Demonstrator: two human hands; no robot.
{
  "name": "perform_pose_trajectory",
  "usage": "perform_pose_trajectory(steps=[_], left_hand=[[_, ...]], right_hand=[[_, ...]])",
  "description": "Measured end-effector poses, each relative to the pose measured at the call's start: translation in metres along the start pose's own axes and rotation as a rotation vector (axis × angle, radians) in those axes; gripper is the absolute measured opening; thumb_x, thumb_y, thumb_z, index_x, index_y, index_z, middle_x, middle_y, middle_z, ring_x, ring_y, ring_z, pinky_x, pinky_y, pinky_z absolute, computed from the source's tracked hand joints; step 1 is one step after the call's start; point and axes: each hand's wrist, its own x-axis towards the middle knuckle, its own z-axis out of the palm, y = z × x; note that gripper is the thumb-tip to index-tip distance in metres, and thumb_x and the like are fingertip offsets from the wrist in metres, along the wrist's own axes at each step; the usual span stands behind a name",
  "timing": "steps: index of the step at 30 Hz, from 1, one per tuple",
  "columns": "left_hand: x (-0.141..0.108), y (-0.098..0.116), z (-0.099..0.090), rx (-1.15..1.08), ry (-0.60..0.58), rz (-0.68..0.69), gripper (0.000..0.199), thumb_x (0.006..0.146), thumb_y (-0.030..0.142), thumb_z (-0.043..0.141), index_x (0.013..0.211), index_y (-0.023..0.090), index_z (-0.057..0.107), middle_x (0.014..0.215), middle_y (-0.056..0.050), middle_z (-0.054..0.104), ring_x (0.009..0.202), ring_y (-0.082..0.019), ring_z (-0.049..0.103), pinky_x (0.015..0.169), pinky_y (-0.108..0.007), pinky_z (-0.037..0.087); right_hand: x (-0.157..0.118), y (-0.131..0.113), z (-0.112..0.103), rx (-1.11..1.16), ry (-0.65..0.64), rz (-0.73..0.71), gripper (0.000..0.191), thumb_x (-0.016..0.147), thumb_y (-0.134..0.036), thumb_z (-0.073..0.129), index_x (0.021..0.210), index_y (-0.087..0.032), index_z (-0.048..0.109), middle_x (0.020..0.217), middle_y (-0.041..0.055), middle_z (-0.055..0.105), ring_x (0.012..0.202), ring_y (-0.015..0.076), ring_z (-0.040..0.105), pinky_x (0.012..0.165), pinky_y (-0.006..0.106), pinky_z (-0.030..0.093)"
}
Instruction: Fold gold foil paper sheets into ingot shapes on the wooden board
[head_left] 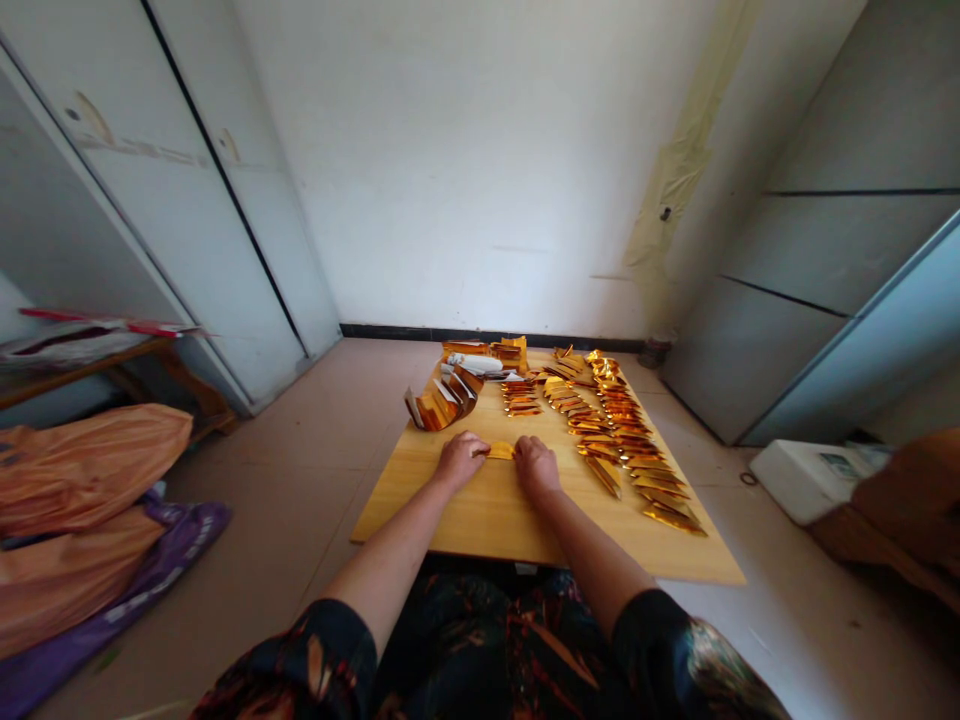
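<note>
A small piece of gold foil paper (501, 451) lies on the wooden board between my two hands. My left hand (460, 460) has its fingers closed on the paper's left end. At the right end, my right hand (537, 464) pinches the same piece. Just beyond my left hand stands a curved stack of gold foil sheets (448, 399). To the right, folded gold paper pieces (619, 420) lie in overlapping rows, and a shorter row of folded pieces (520, 398) sits ahead of my hands.
The wooden board (480, 520) stands above a tiled floor. At its far edge lie a white roll (474, 365) and more gold paper (510, 352). Orange bags (90, 470) are at left, a white box (806, 480) at right. A white wall (480, 180) rises behind.
</note>
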Motion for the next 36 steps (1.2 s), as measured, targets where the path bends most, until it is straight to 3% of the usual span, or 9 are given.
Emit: perform_pose_trajectory(steps=[5,12,21,28,36], left_hand=[[-0.002,0.001,0.001,-0.025,0.027,-0.016,0.032,0.071,0.007,0.057,0.096,0.022,0.071,0.094,-0.002,0.069,0.09,-0.015,0.061,0.085,-0.026,0.048],[-0.001,0.006,0.001,-0.013,0.029,-0.101,0.039,0.068,0.002,0.052,0.1,0.02,0.069,0.092,-0.002,0.069,0.086,-0.014,0.06,0.082,-0.026,0.047],[-0.003,0.012,-0.001,-0.054,0.072,-0.187,0.023,0.066,0.001,0.055,0.078,0.017,0.066,0.078,0.0,0.065,0.073,-0.011,0.057,0.069,-0.021,0.043],[-0.002,0.008,-0.004,0.028,0.033,-0.104,0.016,0.07,0.005,0.057,0.073,0.018,0.066,0.077,0.0,0.064,0.077,-0.012,0.057,0.072,-0.022,0.042],[-0.01,0.005,-0.012,0.165,-0.002,0.094,0.009,0.073,0.017,0.062,0.076,0.02,0.071,0.082,-0.004,0.065,0.084,-0.017,0.057,0.078,-0.028,0.043]], right_hand=[[0.0,-0.001,0.0,0.022,0.002,0.008,0.014,0.092,-0.024,0.046,0.095,-0.02,0.058,0.097,0.0048,0.063,0.089,0.0149,0.058,0.07,0.025,0.032],[-0.001,-0.001,-0.003,0.111,-0.005,0.016,0.025,0.091,-0.021,0.043,0.111,-0.019,0.059,0.105,0.0081,0.064,0.098,0.0163,0.058,0.078,0.024,0.035],[-0.001,0.005,0.0,0.206,0.03,-0.016,0.024,0.088,-0.018,0.043,0.103,-0.019,0.062,0.102,0.0056,0.066,0.095,0.0149,0.059,0.079,0.023,0.036],[-0.006,0.007,-0.005,0.2,0.035,-0.084,0.02,0.077,-0.011,0.049,0.089,-0.019,0.063,0.091,0.0037,0.065,0.086,0.0153,0.057,0.075,0.022,0.036],[-0.01,0.006,-0.01,0.097,0.003,-0.169,0.025,0.085,-0.015,0.045,0.095,-0.021,0.067,0.096,0.0059,0.064,0.091,0.0164,0.057,0.078,0.023,0.036]])
